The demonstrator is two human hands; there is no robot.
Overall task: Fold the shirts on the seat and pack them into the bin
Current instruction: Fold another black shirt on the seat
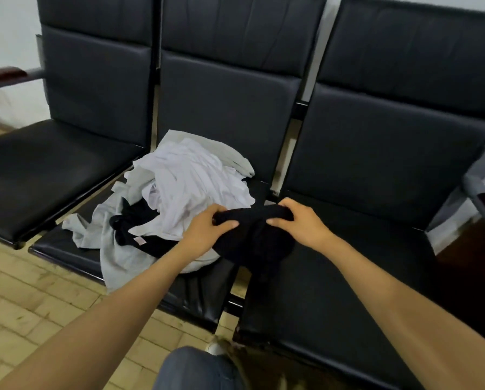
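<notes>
The left hand (207, 229) and right hand (300, 220) are each curled tight on one end of a bunched black shirt (252, 243), which sags below them over the bench (334, 274). A pile of white and grey shirts (185, 181) lies just beyond the left hand. A fold seems to be starting; next the shirt needs spreading flat. No bin is in view.
</notes>
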